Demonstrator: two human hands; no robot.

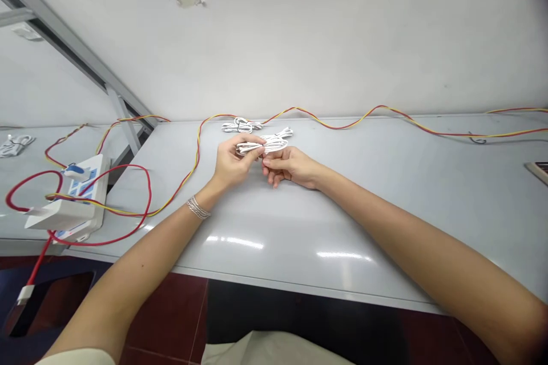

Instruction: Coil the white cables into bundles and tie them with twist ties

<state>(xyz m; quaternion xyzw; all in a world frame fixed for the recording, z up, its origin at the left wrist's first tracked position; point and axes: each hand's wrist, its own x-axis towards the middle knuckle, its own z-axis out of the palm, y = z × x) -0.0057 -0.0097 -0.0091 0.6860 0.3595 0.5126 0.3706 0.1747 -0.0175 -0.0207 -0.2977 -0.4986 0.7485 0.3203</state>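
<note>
A folded bundle of white cable point(274, 144) is pinched between the thumb and fingers of my left hand point(233, 162), just above the table. Close against its lower side is my right hand point(293, 166), with thumb and index finger pressed together. A thin dark tie seems to cross the bundle's middle there, but what the right fingertips hold is too small to make out. Behind my left hand, another white cable bundle point(241, 125) lies on the table, bound with a black tie.
A red and yellow wire point(338, 127) snakes along the back of the grey table point(274, 222). At left stand a white power strip point(100, 182) with plugged-in adapters and a looping red cable point(149, 188). A third white bundle point(16, 145) lies far left. A metal frame point(122, 111) rises there.
</note>
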